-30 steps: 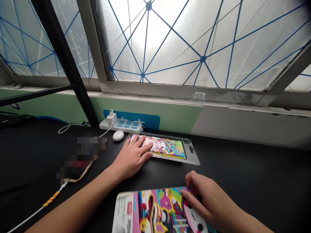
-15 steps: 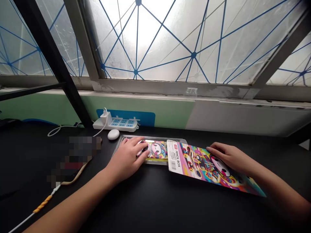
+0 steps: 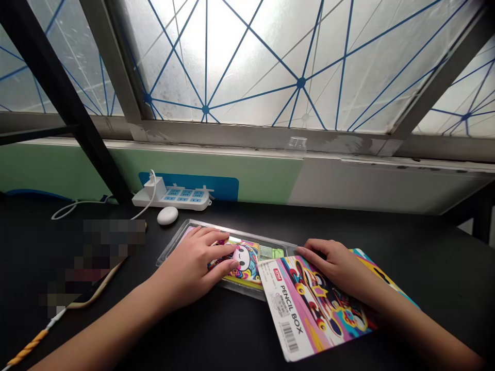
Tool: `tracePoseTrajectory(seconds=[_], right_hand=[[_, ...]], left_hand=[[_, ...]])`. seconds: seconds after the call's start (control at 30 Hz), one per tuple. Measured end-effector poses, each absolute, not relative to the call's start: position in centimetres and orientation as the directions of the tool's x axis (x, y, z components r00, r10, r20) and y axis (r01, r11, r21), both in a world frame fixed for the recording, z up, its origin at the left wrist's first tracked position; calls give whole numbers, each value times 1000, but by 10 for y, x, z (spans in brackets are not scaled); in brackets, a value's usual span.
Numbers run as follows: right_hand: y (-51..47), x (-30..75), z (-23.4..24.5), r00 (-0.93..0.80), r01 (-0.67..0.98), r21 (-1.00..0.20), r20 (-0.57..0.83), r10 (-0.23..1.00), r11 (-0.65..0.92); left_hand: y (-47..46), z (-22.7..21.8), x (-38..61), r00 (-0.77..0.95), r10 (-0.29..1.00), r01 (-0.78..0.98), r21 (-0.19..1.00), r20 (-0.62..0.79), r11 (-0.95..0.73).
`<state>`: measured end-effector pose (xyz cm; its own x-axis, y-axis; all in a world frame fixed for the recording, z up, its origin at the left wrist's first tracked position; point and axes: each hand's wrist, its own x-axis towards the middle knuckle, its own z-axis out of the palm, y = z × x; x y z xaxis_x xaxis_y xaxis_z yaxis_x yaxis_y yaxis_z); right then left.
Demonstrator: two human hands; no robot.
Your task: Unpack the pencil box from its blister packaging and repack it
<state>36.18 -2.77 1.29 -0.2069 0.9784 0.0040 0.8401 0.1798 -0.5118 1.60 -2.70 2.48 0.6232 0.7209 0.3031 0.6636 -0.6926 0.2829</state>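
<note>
Glossy printed card point(image 3: 315, 309) lettered "PENCIL BOX", nearest, lying aslant over the near right corner of a clear plastic tray point(image 3: 172, 250), both on the black surface point(image 3: 444, 273). Right hand point(image 3: 334, 268) palm down on the card, fingers slightly spread across its top edge, no grip visible. Left hand point(image 3: 193, 265) flat and open on the patterned box point(image 3: 247, 270) inside the tray, fingers spread, not closed around it. Beyond the tray, a white oval object point(image 3: 167, 215), then a white power strip point(image 3: 172, 198) against the wall.
</note>
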Motion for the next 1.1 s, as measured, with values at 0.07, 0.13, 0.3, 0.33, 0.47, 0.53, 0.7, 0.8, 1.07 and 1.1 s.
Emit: tracePoseTrajectory(seconds=[0.07, 0.13, 0.3, 0.33, 0.47, 0.53, 0.7, 0.8, 1.07, 1.1], right_hand=[[-25, 367, 11, -179, 859, -494, -36, 983, 139], [-20, 378, 10, -144, 868, -487, -55, 988, 100], [-7, 408, 10, -25, 888, -459, -103, 994, -26], [-6, 412, 11, -6, 891, -453, -98, 995, -39], [-9, 409, 16, -15, 884, -467, -7, 1000, 10], [-12, 402, 18, -60, 866, -495, 26, 998, 65], [-19, 385, 18, -160, 843, -524, -23, 987, 125], [-19, 385, 16, -120, 834, -548, -80, 990, 57], [-16, 395, 18, 4, 808, -583, -144, 990, -88], [-16, 395, 19, 11, 809, -581, -141, 990, -92]], left_hand=[[-30, 29, 18, 622, 730, 657, 318, 285, -684], [-31, 31, 18, 621, 740, 656, 346, 257, -671], [-30, 28, 15, 627, 744, 659, 352, 231, -665], [-29, 27, 15, 628, 743, 661, 344, 231, -666], [-30, 25, 14, 625, 749, 672, 336, 220, -660], [-31, 25, 15, 625, 752, 675, 338, 210, -655], [-32, 26, 16, 624, 755, 685, 325, 199, -652], [-33, 26, 17, 622, 756, 689, 316, 204, -652], [-34, 29, 16, 626, 762, 700, 310, 169, -644], [-34, 29, 16, 626, 762, 700, 311, 166, -643]])
